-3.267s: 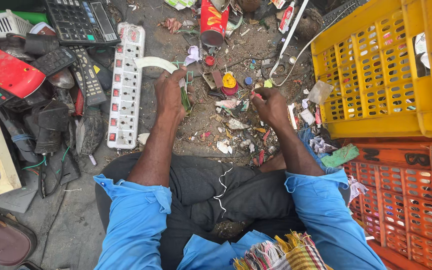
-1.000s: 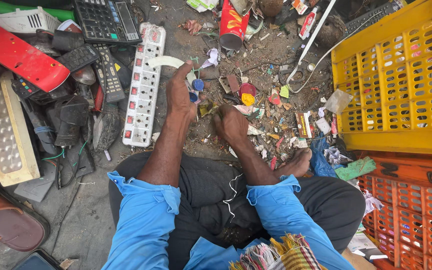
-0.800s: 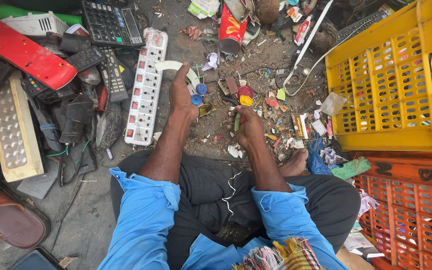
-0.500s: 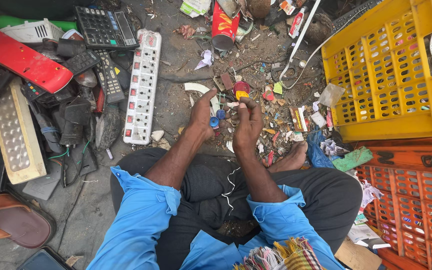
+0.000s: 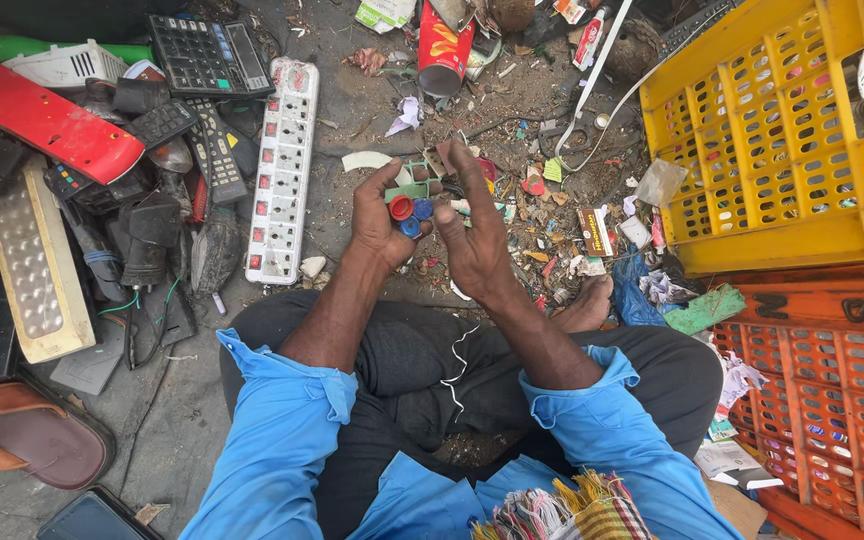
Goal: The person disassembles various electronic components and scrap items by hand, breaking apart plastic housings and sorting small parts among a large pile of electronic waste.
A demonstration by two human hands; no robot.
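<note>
While both hands meet over the floor, small scraps sit cupped.
Left hand (image 5: 382, 215) cups red and blue caps (image 5: 409, 212); right hand (image 5: 472, 235) pinches something half hidden, can't identify.

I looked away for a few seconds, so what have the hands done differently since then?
Both hands came up off the littered ground and drew together. The left hand now cups red and blue bottle caps; the right hand picks at them. The white power strip, yellow crate and remotes lie as before.
</note>
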